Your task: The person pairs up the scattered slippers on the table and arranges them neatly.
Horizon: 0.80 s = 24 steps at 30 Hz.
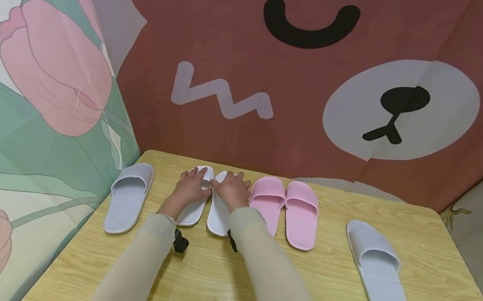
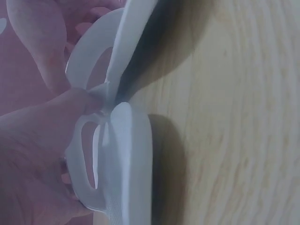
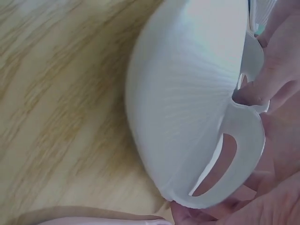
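Two white slippers stand side by side near the table's back edge, toes pointing away. My left hand (image 1: 189, 188) grips the left white slipper (image 1: 192, 215) over its strap, with the thumb at the inner edge. Over the strap of the right white slipper (image 1: 217, 215), my right hand (image 1: 233, 191) holds on with thumb and fingers to either side. Both thumbs meet close together where the slippers' inner edges adjoin. In the left wrist view, the left slipper's sole (image 2: 126, 164) shows beside its strap opening. The right slipper's ribbed footbed (image 3: 183, 93) fills the right wrist view.
A pair of pink slippers (image 1: 300, 229) stands just right of my right hand. One pale grey slipper (image 1: 123, 210) lies at the table's left edge. Another pale grey slipper (image 1: 385, 292) lies slanted at the right. A printed bear backdrop (image 1: 224, 137) rises behind the wooden table (image 1: 209, 283).
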Each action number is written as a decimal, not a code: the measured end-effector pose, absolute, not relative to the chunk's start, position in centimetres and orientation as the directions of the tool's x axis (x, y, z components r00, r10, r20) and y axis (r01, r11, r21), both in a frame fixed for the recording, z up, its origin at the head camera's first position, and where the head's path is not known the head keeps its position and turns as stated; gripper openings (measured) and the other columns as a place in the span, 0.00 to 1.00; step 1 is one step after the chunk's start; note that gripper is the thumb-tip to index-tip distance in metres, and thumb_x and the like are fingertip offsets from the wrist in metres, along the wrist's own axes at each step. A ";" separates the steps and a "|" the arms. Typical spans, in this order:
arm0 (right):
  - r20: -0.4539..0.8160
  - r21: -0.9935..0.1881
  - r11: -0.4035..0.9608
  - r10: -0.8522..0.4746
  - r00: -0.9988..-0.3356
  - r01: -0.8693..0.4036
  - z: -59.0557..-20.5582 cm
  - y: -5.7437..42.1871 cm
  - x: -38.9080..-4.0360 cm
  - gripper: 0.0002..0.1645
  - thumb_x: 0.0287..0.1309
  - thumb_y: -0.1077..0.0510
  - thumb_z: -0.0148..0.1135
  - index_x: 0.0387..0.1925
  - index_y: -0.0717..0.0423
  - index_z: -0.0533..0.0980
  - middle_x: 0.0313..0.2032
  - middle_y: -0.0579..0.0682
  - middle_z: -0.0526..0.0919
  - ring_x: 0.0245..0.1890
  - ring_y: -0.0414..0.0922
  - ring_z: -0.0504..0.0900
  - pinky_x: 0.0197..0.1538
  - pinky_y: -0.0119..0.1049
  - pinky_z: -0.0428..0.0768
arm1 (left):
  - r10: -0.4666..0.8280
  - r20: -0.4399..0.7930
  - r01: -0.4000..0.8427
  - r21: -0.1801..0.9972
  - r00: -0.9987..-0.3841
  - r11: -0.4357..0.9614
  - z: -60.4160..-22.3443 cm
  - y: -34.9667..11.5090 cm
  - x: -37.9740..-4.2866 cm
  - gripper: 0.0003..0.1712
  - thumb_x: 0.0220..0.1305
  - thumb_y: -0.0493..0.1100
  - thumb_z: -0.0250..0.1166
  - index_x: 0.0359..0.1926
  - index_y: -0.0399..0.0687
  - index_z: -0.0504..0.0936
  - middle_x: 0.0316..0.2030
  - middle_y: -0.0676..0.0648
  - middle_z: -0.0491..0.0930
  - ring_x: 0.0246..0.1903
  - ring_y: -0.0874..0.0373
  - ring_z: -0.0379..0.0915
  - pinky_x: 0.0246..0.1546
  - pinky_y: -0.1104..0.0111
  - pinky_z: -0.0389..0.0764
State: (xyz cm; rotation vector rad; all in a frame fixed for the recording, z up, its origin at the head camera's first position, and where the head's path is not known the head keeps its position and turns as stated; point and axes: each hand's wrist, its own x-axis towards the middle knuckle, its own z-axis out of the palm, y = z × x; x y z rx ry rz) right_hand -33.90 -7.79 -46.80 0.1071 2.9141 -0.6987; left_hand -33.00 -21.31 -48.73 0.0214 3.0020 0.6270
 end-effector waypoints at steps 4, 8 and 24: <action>-0.140 -0.446 0.890 0.032 -0.990 0.092 -46.8 -7.7 -33.7 0.45 0.49 0.26 0.54 0.61 0.50 0.68 0.59 0.58 0.64 0.57 0.62 0.63 0.52 0.60 0.68 | 0.034 -0.075 0.002 0.398 -0.997 0.917 -48.6 -21.3 -32.9 0.47 0.58 0.58 0.61 0.72 0.49 0.51 0.70 0.35 0.47 0.67 0.33 0.41 0.60 0.43 0.59; -0.151 -0.422 0.903 0.025 -0.988 0.087 -46.8 -7.8 -33.7 0.47 0.49 0.24 0.53 0.62 0.48 0.67 0.61 0.58 0.63 0.58 0.63 0.62 0.52 0.60 0.68 | 0.044 -0.083 0.008 0.391 -0.996 0.920 -48.6 -21.4 -32.8 0.48 0.57 0.58 0.62 0.72 0.49 0.49 0.71 0.35 0.46 0.68 0.34 0.41 0.61 0.43 0.58; -0.136 -0.386 0.921 0.005 -0.991 0.057 -46.5 -7.5 -33.6 0.47 0.51 0.24 0.50 0.63 0.51 0.66 0.59 0.59 0.64 0.57 0.61 0.64 0.51 0.58 0.70 | 0.027 -0.050 0.003 0.434 -0.998 0.901 -49.2 -21.8 -32.8 0.48 0.56 0.57 0.63 0.72 0.53 0.51 0.71 0.38 0.45 0.68 0.36 0.40 0.61 0.41 0.56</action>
